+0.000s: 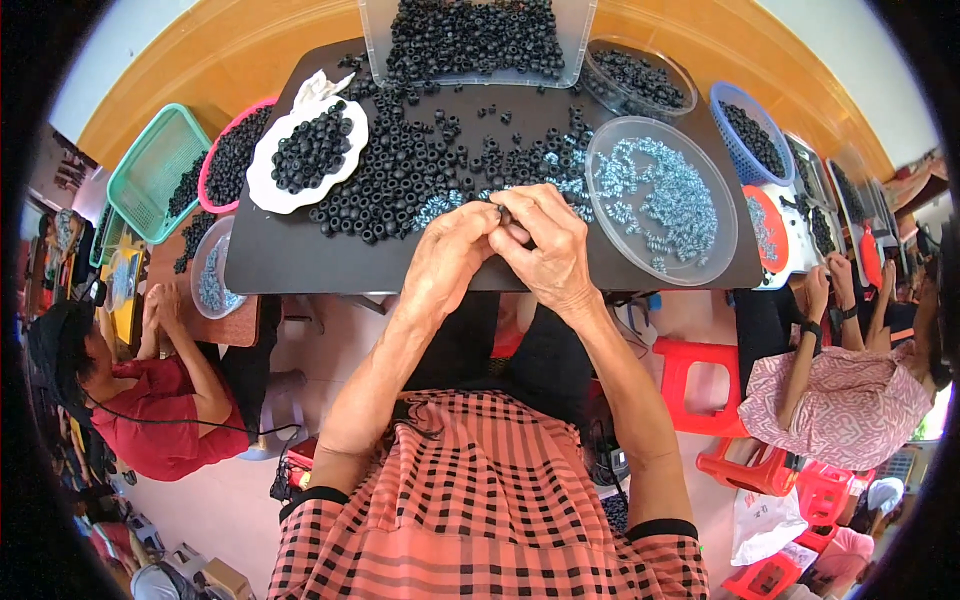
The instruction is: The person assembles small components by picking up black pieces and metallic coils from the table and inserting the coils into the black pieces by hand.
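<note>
My left hand [450, 248] and my right hand [548, 245] meet over the front edge of the dark table [290, 262], both with fingers pinched together. A small black part [504, 216] shows partly between the fingertips; the fingers hide most of it. Just beyond the hands lies a wide heap of black ring-shaped parts [400, 165] with holes through them. Small pale-blue coils [438, 207], like little springs, are scattered among them near my fingers. To the right of my right hand, a round clear plastic tray [720, 245] holds many more coils [678, 200].
A clear bin [372, 45] of black parts stands at the back, beside a clear round bowl [690, 88]. At left is a white scalloped plate [262, 180] with black parts. Co-workers sit on both sides; red stools [672, 385] stand at right.
</note>
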`<act>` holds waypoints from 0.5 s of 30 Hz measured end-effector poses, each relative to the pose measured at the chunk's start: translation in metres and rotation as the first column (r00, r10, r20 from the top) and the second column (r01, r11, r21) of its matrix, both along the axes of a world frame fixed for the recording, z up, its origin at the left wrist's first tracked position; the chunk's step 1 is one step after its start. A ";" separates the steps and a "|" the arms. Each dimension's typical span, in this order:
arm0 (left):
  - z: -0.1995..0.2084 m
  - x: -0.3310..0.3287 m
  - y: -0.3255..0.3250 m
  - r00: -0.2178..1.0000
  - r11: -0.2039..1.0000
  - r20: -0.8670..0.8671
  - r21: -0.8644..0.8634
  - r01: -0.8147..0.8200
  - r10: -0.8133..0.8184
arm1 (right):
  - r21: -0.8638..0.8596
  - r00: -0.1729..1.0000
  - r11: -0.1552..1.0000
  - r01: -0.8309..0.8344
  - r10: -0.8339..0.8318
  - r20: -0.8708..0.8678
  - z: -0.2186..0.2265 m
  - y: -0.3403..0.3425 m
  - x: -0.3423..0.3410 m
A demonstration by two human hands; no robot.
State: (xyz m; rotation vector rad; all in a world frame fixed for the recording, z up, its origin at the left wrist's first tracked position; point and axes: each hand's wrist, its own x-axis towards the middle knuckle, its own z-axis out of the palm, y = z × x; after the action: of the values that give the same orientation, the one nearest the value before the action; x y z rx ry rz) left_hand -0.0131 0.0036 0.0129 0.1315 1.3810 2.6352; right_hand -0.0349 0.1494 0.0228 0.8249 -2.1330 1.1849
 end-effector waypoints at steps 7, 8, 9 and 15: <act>0.004 0.000 -0.001 0.999 0.999 0.018 -0.036 0.037 -0.037 | 0.006 1.000 1.000 -0.005 0.005 -0.022 0.001 -0.001 -0.001; 0.004 0.001 -0.001 0.999 0.999 0.010 -0.021 0.033 -0.033 | 0.008 1.000 1.000 -0.008 0.009 -0.023 0.002 0.000 -0.001; 0.004 0.000 -0.001 1.000 1.000 0.003 -0.004 0.031 -0.031 | 0.011 1.000 1.000 -0.010 0.010 -0.022 0.002 0.001 -0.002; 0.004 -0.002 0.001 0.998 0.999 0.064 -0.036 -0.002 0.004 | 0.006 0.998 1.000 -0.031 0.031 -0.045 0.001 0.002 -0.005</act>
State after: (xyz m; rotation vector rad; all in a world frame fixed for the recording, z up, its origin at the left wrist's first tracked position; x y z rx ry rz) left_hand -0.0156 0.0050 0.0170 0.0407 1.4078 2.5916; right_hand -0.0396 0.1517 0.0238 0.8815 -2.0946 1.1656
